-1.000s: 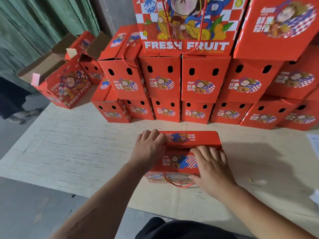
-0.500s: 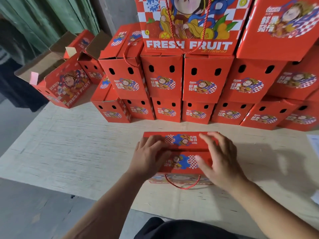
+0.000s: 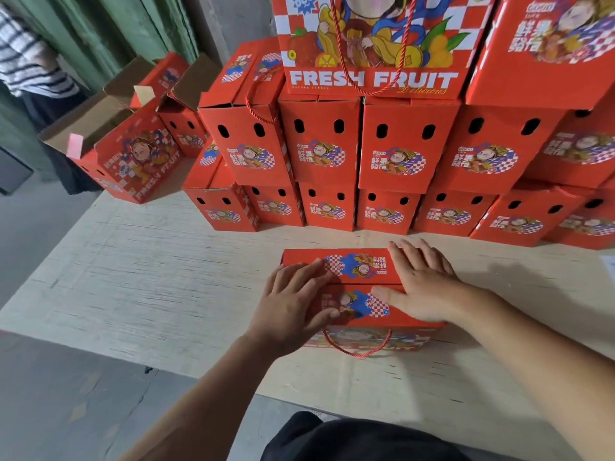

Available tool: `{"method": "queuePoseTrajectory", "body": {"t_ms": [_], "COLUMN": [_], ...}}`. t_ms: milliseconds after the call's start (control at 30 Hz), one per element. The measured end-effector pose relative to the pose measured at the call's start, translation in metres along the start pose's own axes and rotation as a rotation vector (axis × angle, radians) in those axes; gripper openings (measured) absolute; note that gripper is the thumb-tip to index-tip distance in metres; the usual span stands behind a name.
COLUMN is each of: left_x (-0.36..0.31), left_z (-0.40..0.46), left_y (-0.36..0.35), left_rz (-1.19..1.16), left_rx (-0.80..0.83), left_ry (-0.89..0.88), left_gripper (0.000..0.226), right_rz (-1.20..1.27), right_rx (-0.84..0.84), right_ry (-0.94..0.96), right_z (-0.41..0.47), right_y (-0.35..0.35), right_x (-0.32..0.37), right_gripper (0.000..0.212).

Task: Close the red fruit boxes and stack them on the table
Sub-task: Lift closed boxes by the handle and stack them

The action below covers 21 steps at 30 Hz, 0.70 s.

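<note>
In the head view, a red fruit box [image 3: 357, 287] lies on the counter [image 3: 139, 277] just in front of the stacked boxes [image 3: 392, 154], and the left hand [image 3: 293, 304] and right hand [image 3: 422, 284] lie flat on its top flaps, fingers released and spread, gripping nothing. The closing step looks nearly done. The next move calls for grasping the box by its sides and lifting it onto the stack.

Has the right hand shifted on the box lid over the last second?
Yes. The right hand has slid away from the red rope handle at the box's near edge, across the seam onto the far flap, toward the stacked boxes.
</note>
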<state>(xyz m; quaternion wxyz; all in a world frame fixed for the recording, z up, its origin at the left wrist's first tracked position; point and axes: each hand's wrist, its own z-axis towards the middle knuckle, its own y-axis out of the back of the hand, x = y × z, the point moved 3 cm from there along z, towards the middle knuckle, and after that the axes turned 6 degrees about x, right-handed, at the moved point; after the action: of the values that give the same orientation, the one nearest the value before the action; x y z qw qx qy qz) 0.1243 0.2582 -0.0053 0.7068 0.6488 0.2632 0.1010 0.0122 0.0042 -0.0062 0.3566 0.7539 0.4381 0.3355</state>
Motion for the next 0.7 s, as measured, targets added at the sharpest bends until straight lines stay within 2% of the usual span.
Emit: {"method": "queuePoseTrajectory", "body": {"t_ms": [67,100,133,233,333,367,400,467,500,533,600,633,667,700], "left_x": [-0.005,-0.009,-0.014,-0.020,-0.007,0.001,0.010,0.026,0.027,0.024,0.002,-0.010,-0.017,-0.022], "left_z": [-0.001,-0.003,-0.005,-0.007,0.001,0.004,0.005,0.003,0.003,0.002,-0.001,-0.004,-0.007,-0.008], "left_y": [0.006,0.005,0.001,-0.018,-0.014,-0.011,-0.007,-0.007,-0.012,-0.021,-0.041,-0.047,-0.049,-0.047], "left_rz": [-0.028,-0.005,0.027,0.120,0.274,0.283,0.246,0.005,-0.201,-0.462,-1.134,-1.417,-1.578,-1.641], "left_rx": [-0.080,-0.080,-0.047,0.070,-0.009,-0.038,-0.058,-0.070,-0.051,0.004,0.168,0.264,0.298,0.276], "left_ry": [-0.026,-0.035,-0.045,-0.071,-0.141,-0.071,0.077,0.533,0.758,0.912,0.971,0.985,0.987,0.970], "left_gripper": [0.072,0.076,0.082,0.095,0.094,0.094,0.094,0.091,0.094,0.102,0.119,0.110,0.091,0.073], "right_rz": [0.180,0.261,0.284,0.139,0.049,0.057,0.096,0.347,0.544,0.737,1.047,1.175,1.284,1.362], "right_rx": [-0.267,-0.362,-0.384,-0.366,-0.390,-0.332,-0.231,0.025,0.134,0.200,0.188,0.125,0.033,-0.085], "right_ry": [0.074,0.081,0.069,0.011,-0.103,-0.173,-0.235,-0.271,-0.244,-0.216,-0.195,-0.193,-0.188,-0.188], "right_z": [-0.003,-0.004,-0.005,-0.003,-0.004,-0.005,-0.008,-0.014,-0.019,-0.024,-0.031,-0.032,-0.031,-0.030], "right_y": [0.011,0.013,0.010,-0.002,0.007,0.010,0.009,-0.011,-0.024,-0.037,-0.054,-0.058,-0.062,-0.063], "right_x": [-0.005,-0.009,-0.012,-0.011,-0.011,-0.014,-0.014,-0.008,-0.001,0.008,0.025,0.031,0.037,0.042], "right_gripper": [0.092,0.086,0.082,0.091,0.088,0.087,0.091,0.105,0.108,0.106,0.088,0.078,0.067,0.053]}}
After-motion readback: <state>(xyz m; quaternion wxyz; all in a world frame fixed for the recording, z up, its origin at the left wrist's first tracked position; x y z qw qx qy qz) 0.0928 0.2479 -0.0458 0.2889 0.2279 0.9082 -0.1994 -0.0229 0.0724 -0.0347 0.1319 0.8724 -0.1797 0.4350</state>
